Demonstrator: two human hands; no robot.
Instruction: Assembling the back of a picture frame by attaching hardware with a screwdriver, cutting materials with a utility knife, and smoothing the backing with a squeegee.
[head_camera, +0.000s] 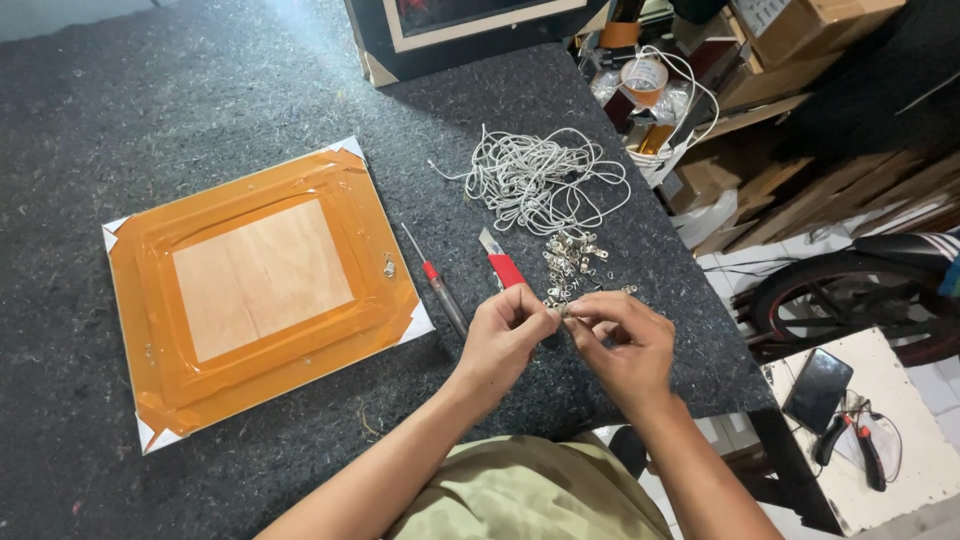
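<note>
Near the front edge of the dark felt-covered table (120, 110), both hands meet, fingertips pinched together over one small metal hanger piece (563, 310). Left hand (503, 340) comes in from lower left, forearm angled up across the olive shirt (520, 495), wrist slightly bent, thumb and forefinger closed on the piece. Right hand (625, 345) comes from lower right, palm turned inward, fingers curled, thumb and forefinger also clamped on the same piece. Exact hold is partly hidden by the fingers, piece is tiny. Both hands hover just above the table surface, touching each other at the tips.

Just beyond the hands lies a pile of small metal hangers (570, 262), loose on the felt. Beyond that, a tangle of white cord (535, 180). A red utility knife (505, 265) lies just left of the pile, its lower end close to the left fingers. A screwdriver with a red-and-grey handle (437, 285) lies left of the knife, angled the same way.

Further left, well apart from the hands, a picture frame lies face down (260, 285), back sealed with orange-brown tape, plywood panel bare in the middle, white corners showing. One small metal hanger sits on its right side (389, 266).

Off the table to the right: a white stool (900, 470) holding a dark phone (818, 388) and red-handled pliers (855, 440). Cardboard boxes (800, 30) and a tape roll (645, 78) sit at the upper right. Another framed picture (470, 25) leans at the top edge.
</note>
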